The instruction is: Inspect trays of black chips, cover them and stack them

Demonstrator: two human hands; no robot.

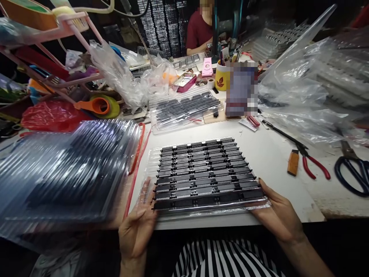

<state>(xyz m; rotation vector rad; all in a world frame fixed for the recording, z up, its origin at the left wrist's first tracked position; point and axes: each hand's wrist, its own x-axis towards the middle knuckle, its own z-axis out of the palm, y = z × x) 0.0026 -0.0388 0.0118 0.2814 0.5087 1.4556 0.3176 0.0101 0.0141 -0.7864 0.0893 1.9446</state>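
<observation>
A clear plastic tray [151,154] carries rows of black comb-like strips [201,175] with fine metallic teeth. My left hand [138,223] grips its near left corner, some fingers showing through the plastic. At the near right corner, my right hand [279,211] holds the same tray, fingers partly hidden beneath it. The tray lies low over the white board [276,165], slightly tilted; whether it touches the board I cannot tell. To the left is a stack of similar filled trays [77,169], blurred at its outer side.
Behind lies another filled tray [184,109]. Long-nosed pliers [305,154], an orange lighter [293,162] and scissors [351,169] are at the right. A yellow cup [221,79] stands beside a propped phone-like object [241,88]. Plastic bags [302,88] crowd the far right. A person [198,30] sits opposite.
</observation>
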